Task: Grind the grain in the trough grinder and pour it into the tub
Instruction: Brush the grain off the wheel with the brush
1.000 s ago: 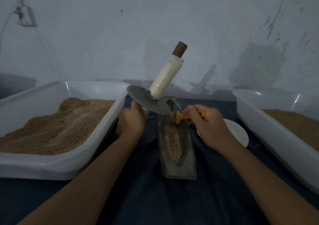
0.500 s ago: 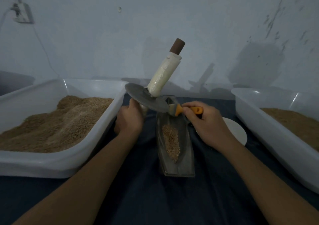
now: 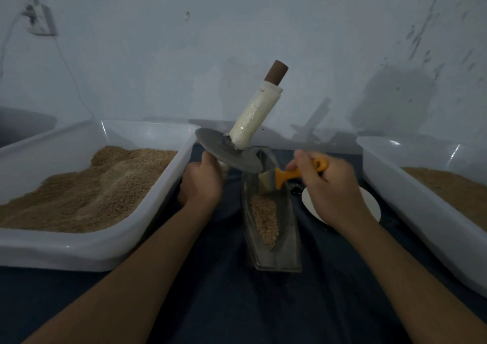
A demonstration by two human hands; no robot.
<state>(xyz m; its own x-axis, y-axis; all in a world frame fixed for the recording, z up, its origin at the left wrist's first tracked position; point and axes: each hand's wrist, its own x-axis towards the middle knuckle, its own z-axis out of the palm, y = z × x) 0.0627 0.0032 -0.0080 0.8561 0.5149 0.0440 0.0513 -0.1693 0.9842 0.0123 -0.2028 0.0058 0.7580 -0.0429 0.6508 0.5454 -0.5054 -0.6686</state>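
It looked like a bare, makeshift workroom: a stained plaster wall (image 3: 263,27), a loose wall socket (image 3: 39,22) at upper left, grain-filled plastic tubs (image 3: 131,238) either side.

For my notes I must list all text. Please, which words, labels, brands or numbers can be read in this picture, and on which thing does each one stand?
None can be read.
Left tub, right tub, trough grinder: no print shows.
Grinding wheel with its wrapped handle: plain.
Brush, orange handle: no marking visible.
White disc: blank.
Wall socket: too blurred to tell.
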